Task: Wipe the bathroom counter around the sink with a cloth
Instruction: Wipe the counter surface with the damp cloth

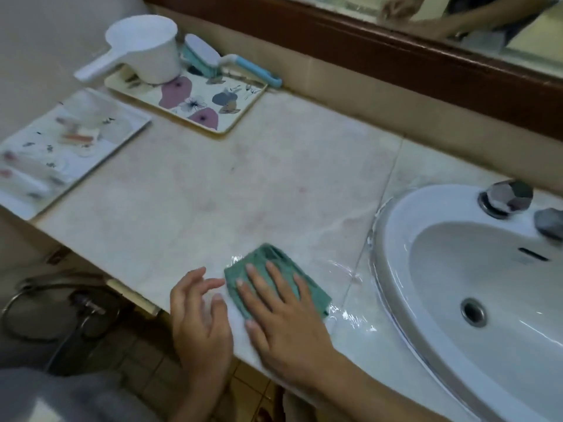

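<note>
A folded green cloth lies flat on the pale marble counter, near its front edge and just left of the white sink. My right hand presses down on the cloth with the fingers spread flat, covering its near half. My left hand rests beside it on the counter's front edge, fingers apart and slightly curled, its fingertips close to the cloth's left side and holding nothing. Wet streaks shine on the counter between the cloth and the sink rim.
A flowered tray at the back holds a white scoop and a blue-handled brush. A second tray with toiletries sits at the far left. A faceted tap knob stands behind the basin. A wood-framed mirror runs above.
</note>
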`<action>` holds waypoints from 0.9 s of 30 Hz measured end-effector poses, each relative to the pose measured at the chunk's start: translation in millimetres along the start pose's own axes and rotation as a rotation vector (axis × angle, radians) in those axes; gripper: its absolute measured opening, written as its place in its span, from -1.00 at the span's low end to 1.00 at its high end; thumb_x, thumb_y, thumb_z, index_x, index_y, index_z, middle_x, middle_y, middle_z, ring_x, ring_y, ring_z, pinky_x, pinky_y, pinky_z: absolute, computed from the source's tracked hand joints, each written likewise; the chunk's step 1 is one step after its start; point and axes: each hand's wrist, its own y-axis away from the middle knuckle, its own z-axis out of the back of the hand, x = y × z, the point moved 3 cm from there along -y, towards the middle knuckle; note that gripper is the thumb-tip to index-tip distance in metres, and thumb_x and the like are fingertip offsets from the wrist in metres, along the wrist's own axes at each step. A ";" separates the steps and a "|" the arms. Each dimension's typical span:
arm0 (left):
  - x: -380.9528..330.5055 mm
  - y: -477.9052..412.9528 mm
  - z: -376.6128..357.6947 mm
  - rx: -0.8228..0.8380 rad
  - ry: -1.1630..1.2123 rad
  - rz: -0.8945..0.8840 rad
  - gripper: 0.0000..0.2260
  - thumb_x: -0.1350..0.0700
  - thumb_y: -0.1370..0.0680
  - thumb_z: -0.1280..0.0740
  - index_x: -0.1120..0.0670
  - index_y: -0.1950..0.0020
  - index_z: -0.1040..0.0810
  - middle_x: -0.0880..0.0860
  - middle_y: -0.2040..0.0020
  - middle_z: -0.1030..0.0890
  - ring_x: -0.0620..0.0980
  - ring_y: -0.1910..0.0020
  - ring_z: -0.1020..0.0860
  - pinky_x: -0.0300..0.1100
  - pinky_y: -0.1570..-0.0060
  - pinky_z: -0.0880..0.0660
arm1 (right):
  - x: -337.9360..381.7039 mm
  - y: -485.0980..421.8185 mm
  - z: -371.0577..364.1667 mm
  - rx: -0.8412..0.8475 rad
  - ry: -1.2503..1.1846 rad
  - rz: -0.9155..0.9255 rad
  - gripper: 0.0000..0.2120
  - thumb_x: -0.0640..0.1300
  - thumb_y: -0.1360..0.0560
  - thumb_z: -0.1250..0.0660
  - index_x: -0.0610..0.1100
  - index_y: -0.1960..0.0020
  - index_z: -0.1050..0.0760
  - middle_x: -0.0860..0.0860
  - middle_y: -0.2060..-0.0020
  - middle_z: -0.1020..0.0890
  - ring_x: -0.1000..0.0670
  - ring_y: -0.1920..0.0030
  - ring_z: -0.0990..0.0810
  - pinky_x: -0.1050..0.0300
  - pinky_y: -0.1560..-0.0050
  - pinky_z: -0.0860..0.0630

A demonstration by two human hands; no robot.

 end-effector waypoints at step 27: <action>40.6 -136.0 -8.3 0.151 -0.727 -0.097 -0.69 0.11 -0.62 -0.18 -0.03 -0.36 -0.41 0.06 -0.50 -0.26 0.10 -0.46 -0.20 0.17 -0.24 -0.26 | -102.9 -49.7 30.8 -0.024 0.133 -0.292 -0.45 0.30 -0.53 0.02 0.33 -0.51 -0.01 0.12 -0.57 0.00 -0.16 -0.55 0.05 -0.42 -0.35 -0.04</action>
